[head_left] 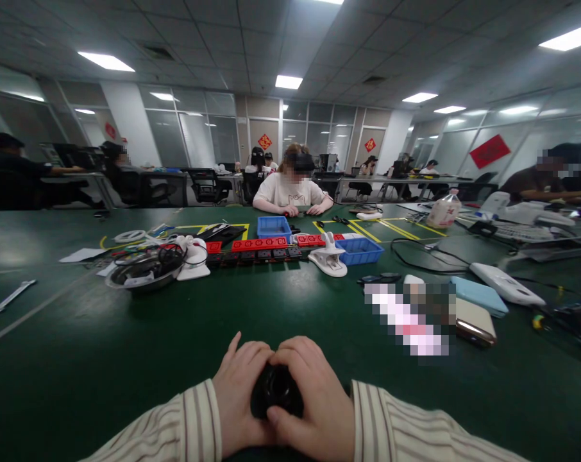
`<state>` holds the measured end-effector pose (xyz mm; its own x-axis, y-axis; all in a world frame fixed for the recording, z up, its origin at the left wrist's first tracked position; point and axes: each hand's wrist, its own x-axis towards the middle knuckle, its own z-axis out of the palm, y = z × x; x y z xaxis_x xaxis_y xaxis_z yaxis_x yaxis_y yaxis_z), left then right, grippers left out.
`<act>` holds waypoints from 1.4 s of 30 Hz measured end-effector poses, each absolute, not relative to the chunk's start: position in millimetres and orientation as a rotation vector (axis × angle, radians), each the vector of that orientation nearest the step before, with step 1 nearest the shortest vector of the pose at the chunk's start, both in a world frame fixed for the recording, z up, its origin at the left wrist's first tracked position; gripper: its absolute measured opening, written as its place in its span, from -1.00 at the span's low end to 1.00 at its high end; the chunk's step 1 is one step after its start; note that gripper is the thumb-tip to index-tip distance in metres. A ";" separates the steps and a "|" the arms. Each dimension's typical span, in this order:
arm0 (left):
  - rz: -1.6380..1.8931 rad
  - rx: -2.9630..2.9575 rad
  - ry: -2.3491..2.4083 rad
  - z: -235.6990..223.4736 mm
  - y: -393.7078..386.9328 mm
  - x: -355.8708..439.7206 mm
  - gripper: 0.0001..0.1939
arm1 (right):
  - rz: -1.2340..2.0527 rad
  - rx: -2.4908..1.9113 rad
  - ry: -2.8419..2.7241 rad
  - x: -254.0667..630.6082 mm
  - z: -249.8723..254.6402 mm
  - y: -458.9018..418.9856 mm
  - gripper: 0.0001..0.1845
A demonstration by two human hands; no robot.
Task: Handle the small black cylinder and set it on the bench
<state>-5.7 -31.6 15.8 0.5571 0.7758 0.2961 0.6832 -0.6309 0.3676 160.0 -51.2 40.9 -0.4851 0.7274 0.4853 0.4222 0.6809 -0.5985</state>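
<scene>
My left hand [240, 391] and my right hand [314, 398] meet at the near edge of the green table [127, 359]. Both are curled round a small round black object [276, 390], which sits between the palms and shows only in part. My thumbs rest on its near side. I cannot make out what the object is. Striped sleeves cover both of my forearms.
Farther off lie a metal bowl with cables [143, 269], a row of red and black blocks [259, 249], two blue trays [274, 226], a white clamp-like tool [328, 258], a wrench [9, 298] and phones [478, 296]. A person [293, 186] sits opposite; other people sit at both sides.
</scene>
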 end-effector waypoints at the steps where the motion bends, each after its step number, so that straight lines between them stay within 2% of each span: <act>1: 0.639 2.585 1.228 15.6 -31.4 -5.7 -0.36 | 0.516 -0.945 -2.128 160.0 40.1 -50.8 -0.65; 4: 0.601 2.596 1.240 17.0 -31.5 -5.2 -0.44 | 0.490 -1.064 -2.144 160.1 39.0 -49.6 -0.68; 7: 0.574 2.601 1.232 20.0 -32.9 -4.1 -0.65 | 0.483 -0.944 -2.216 161.1 39.8 -48.9 -0.82; 8: 0.569 2.597 1.222 20.8 -33.4 -3.8 -0.67 | 0.494 -0.865 -2.237 161.6 40.3 -48.8 -0.80; 12: 0.593 2.555 1.207 20.7 -34.0 -4.3 -0.48 | 0.563 -0.686 -2.232 163.3 40.4 -48.1 -0.67; 14: 0.616 2.542 1.205 19.4 -33.2 -5.5 -0.32 | 0.578 -0.753 -2.187 163.1 38.8 -47.4 -0.66; 16: 0.629 2.540 1.191 18.4 -32.2 -7.1 -0.25 | 0.576 -0.872 -2.160 161.6 36.8 -46.9 -0.62; 18: 0.618 2.529 1.155 18.4 -31.4 -8.6 -0.32 | 0.560 -0.985 -2.175 159.4 35.3 -47.0 -0.63; 21: 0.575 2.500 1.080 19.7 -30.4 -9.7 -0.56 | 0.542 -0.979 -2.244 157.0 35.9 -48.2 -0.78; 23: 0.542 2.486 1.055 20.8 -29.9 -9.6 -0.66 | 0.550 -0.859 -2.284 157.3 38.0 -49.0 -0.75; 25: 0.514 2.489 1.050 21.6 -29.6 -9.1 -0.65 | 0.556 -0.779 -2.295 158.8 40.0 -49.6 -0.67; 30: 0.543 2.509 1.069 21.5 -30.3 -8.5 -0.28 | 0.520 -0.909 -2.186 161.0 39.2 -49.5 -0.61; 32: 0.560 2.513 1.083 21.0 -30.3 -8.5 -0.21 | 0.497 -0.980 -2.162 160.4 37.5 -49.2 -0.59; 34: 0.561 2.529 1.090 20.3 -30.2 -8.5 -0.33 | 0.465 -1.025 -2.172 159.7 36.4 -49.2 -0.62; 36: 0.564 2.545 1.088 19.6 -30.0 -8.3 -0.53 | 0.438 -1.010 -2.207 159.4 36.4 -49.6 -0.73; 38: 0.573 2.556 1.084 18.7 -30.3 -7.9 -0.66 | 0.434 -0.908 -2.249 159.9 37.7 -50.2 -0.82; 40: 0.581 2.563 1.094 17.9 -31.1 -7.5 -0.64 | 0.449 -0.767 -2.268 160.9 39.4 -50.7 -0.73; 42: 0.607 2.574 1.121 17.2 -32.1 -7.1 -0.52 | 0.470 -0.690 -2.254 161.9 40.8 -50.7 -0.64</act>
